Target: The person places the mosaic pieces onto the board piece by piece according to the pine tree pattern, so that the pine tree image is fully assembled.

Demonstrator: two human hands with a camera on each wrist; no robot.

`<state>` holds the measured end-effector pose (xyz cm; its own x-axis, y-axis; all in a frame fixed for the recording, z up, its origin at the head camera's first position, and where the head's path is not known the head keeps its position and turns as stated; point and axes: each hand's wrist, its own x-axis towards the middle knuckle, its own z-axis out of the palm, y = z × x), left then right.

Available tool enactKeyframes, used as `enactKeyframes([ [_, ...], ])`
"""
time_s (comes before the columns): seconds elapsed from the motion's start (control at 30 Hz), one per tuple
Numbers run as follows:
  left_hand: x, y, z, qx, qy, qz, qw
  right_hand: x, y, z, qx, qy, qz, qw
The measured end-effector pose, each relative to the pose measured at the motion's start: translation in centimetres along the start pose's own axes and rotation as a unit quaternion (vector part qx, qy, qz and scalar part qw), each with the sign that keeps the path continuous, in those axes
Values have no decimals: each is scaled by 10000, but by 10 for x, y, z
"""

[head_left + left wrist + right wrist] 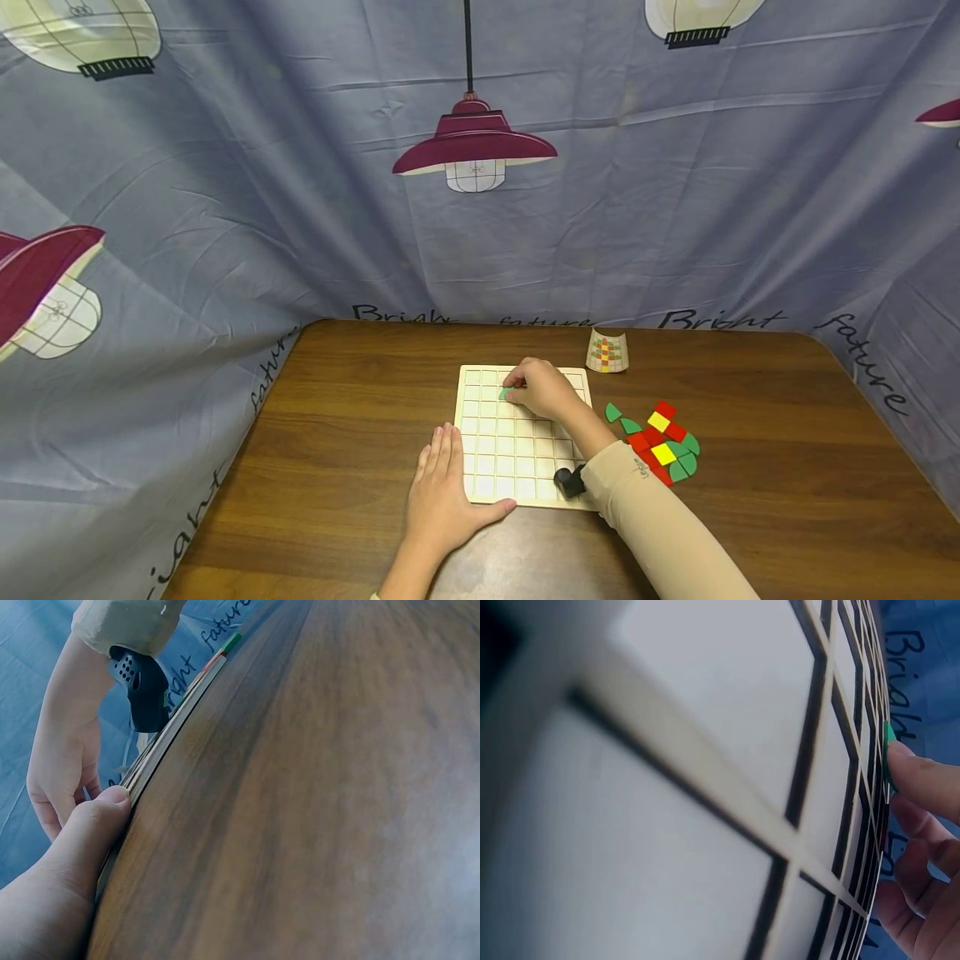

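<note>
A pale square grid board (486, 467) lies on the table. Over its far rows, my right hand (542, 389) pinches a green tile (507, 392) at one of the squares. The right wrist view shows the thumb against that green tile (889, 742), low over the grid. My left hand (442, 492) rests along the board's left side with straight fingers, its thumb (105, 806) at the near edge. To the right of the board lie loose red, yellow and green tiles (663, 454), some square, some quarter-round.
A small curled card (607, 352) with a coloured pattern stands behind the board's right corner. The black wrist camera (570, 482) on the right sleeve hangs over the board's near right corner. Printed curtain cloth (480, 250) surrounds the wooden table (360, 400).
</note>
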<state>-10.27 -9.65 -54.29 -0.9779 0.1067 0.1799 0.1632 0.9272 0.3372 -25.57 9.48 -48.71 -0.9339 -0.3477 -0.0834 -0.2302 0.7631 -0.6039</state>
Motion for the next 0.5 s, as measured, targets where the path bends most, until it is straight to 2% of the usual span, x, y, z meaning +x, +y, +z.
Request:
enactKeyframes([
  [0.5, 0, 0, 1, 42, -36, -40, 10000, -1, -1, 0, -40, -5, 12, 10000],
])
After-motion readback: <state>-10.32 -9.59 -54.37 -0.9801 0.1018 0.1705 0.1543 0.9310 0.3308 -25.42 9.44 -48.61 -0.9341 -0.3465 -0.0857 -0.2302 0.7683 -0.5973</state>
